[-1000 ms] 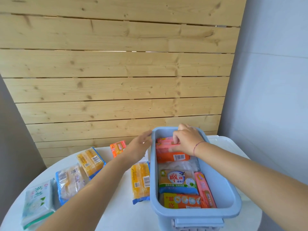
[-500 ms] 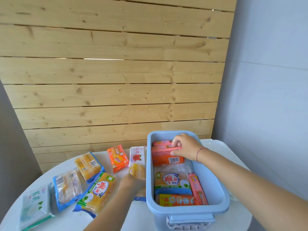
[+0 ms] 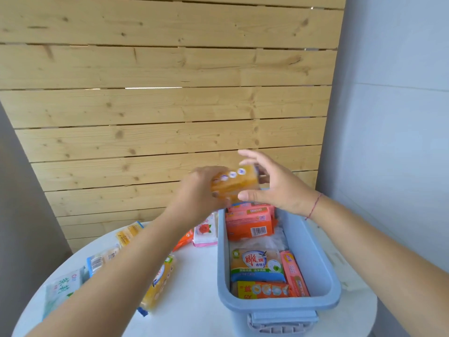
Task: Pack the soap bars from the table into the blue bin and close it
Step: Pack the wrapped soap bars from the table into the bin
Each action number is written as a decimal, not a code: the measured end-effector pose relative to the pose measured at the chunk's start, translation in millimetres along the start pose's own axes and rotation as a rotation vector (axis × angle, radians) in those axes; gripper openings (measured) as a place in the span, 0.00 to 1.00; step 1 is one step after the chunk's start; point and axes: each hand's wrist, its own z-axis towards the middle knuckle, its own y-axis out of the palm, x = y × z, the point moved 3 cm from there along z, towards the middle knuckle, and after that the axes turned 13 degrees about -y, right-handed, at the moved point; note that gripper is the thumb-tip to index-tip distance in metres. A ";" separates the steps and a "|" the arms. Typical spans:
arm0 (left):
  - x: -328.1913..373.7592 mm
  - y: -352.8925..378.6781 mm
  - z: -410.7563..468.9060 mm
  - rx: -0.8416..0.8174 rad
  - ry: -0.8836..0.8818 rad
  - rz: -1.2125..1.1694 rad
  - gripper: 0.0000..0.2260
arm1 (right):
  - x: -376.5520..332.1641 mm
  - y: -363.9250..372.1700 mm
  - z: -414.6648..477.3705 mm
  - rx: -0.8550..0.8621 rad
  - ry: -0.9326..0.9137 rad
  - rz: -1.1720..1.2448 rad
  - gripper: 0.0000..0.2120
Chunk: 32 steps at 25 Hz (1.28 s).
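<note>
Loose soap bars (image 3: 158, 280) lie on white desk (image 3: 194, 300) at left; left hand (image 3: 201, 190) grips yellow soap bar (image 3: 234, 182) above blue bin's (image 3: 315, 259) far end; right hand (image 3: 274, 183) spread, fingers loose beside it; bin uncovered, part-filled.

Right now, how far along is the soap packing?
Partly done. Several soap packs lie in the blue bin, including an orange pack. The left hand holds a yellow bar above it, the right hand open beside. At least five packs remain on the table; no lid visible.
</note>
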 end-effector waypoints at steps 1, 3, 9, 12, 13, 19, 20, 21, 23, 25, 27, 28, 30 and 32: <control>12.4 10.3 1.4 -0.085 0.036 0.005 0.27 | -2.1 -5.3 0.0 -0.027 0.015 -0.082 0.33; 15.7 33.3 0.2 -0.209 0.006 -0.034 0.27 | 8.2 -11.9 -7.4 -0.061 0.093 -0.182 0.25; -29.2 77.0 4.0 -0.341 -0.282 0.048 0.39 | 63.9 32.2 -36.5 -0.081 0.322 -0.050 0.15; -32.2 89.3 4.0 -0.354 -0.328 0.050 0.40 | 66.6 44.0 -30.1 -0.246 0.179 -0.546 0.19; -32.3 91.6 3.4 -0.343 -0.334 0.058 0.38 | 66.4 46.2 -28.9 -0.293 0.134 -0.681 0.20; -36.6 98.5 3.1 -0.248 -0.326 0.098 0.29 | 67.6 60.7 -19.3 -0.384 0.134 -0.640 0.14; -36.8 96.1 0.7 -0.256 -0.328 0.014 0.28 | 66.8 64.0 -18.4 -0.391 0.102 -0.647 0.15; -39.8 93.4 -2.7 -0.263 -0.349 -0.128 0.27 | 67.6 64.3 -19.3 -0.388 0.085 -0.644 0.15; -65.8 84.2 -15.8 -0.178 -0.488 -0.365 0.25 | 71.3 61.4 -23.1 -0.376 0.102 -0.575 0.15; -115.0 74.1 -33.0 -0.005 -0.661 -0.130 0.22 | 73.0 54.2 -26.2 -0.301 0.167 -0.429 0.15; -161.6 74.4 -56.9 -0.059 -0.789 0.345 0.25 | 74.4 47.7 -27.2 -0.181 0.215 -0.273 0.14; -175.5 76.4 -66.1 -0.118 -0.833 0.460 0.26 | 74.4 46.3 -27.6 -0.134 0.222 -0.225 0.13; -187.6 79.3 -76.3 -0.139 -0.874 0.527 0.27 | 71.8 45.7 -29.3 -0.086 0.217 -0.183 0.10; -193.5 76.4 -79.3 -0.152 -0.915 0.531 0.28 | 70.4 43.1 -31.9 -0.060 0.225 -0.155 0.09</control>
